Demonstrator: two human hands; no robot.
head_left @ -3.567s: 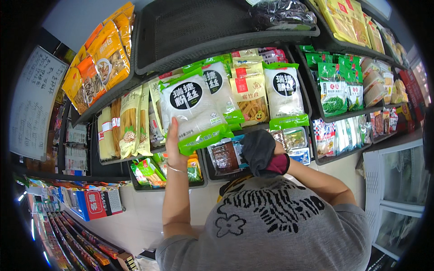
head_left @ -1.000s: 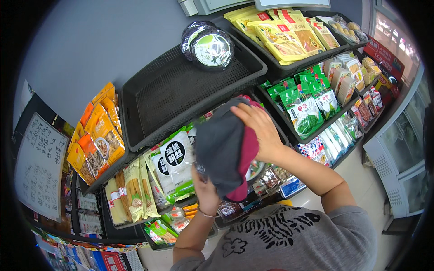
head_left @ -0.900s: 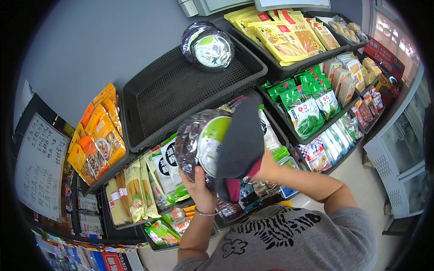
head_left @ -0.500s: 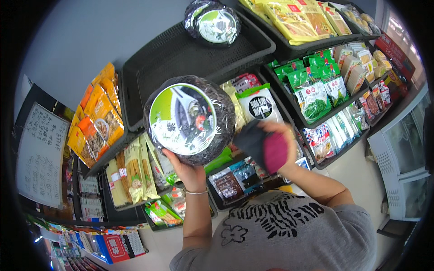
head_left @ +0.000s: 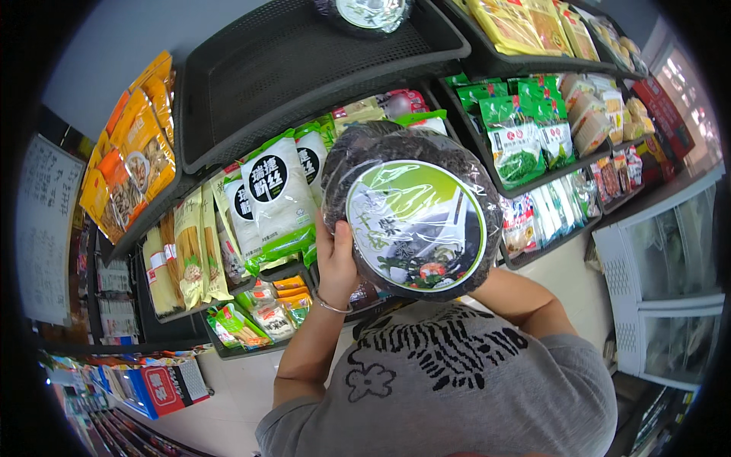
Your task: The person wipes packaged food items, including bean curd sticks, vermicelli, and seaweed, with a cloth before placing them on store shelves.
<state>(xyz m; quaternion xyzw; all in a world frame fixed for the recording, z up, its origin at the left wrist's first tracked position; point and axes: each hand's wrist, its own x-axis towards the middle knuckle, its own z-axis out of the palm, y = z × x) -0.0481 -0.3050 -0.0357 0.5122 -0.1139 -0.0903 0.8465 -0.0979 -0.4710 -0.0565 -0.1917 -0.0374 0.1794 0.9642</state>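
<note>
A round, dark pack of dried seaweed (head_left: 415,228) in clear film faces up at chest height, with a green and white round label. My left hand (head_left: 337,263) is closed on its left edge, thumb on the near side; a thin bracelet circles the wrist. Behind the pack my right hand is hidden, and only the right forearm (head_left: 518,301) shows, reaching in from the right. The maroon and black cloth cannot be seen. Another round seaweed pack (head_left: 373,14) lies at the far end of a black mesh tray (head_left: 274,84).
White and green noodle bags (head_left: 274,198) sit beyond my left hand. Orange bags (head_left: 133,152) stand at the left, green packets (head_left: 525,137) fill a crate at the right. A glass-doored cabinet (head_left: 670,282) stands far right, a whiteboard (head_left: 49,228) far left.
The seaweed pack has moved right and toward me, uncovering noodle bags. My right hand, earlier visible with the maroon and black cloth, has gone behind the pack. The view has shifted.
</note>
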